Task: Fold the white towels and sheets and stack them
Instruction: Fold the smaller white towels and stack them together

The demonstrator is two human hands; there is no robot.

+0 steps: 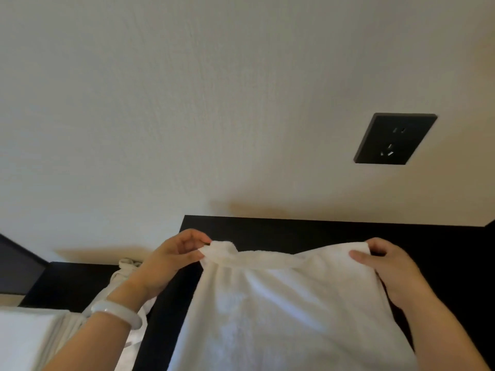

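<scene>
The left hand (175,254) pinches one top corner of the white towel (281,303) and the right hand (383,266) grips the other, fingers curled over the edge. The towel hangs between them in front of a black panel (308,231). Its top edge sags — drawing the corners level and taut should give a cleaner fold. Folded white linen (26,338) lies low left, with a wall socket (395,139) above.

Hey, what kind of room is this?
Probably a hotel bedroom: black headboard-like panel against the cream wall, black square wall socket, folded white linen stacked beside the white terry towel held up.
</scene>
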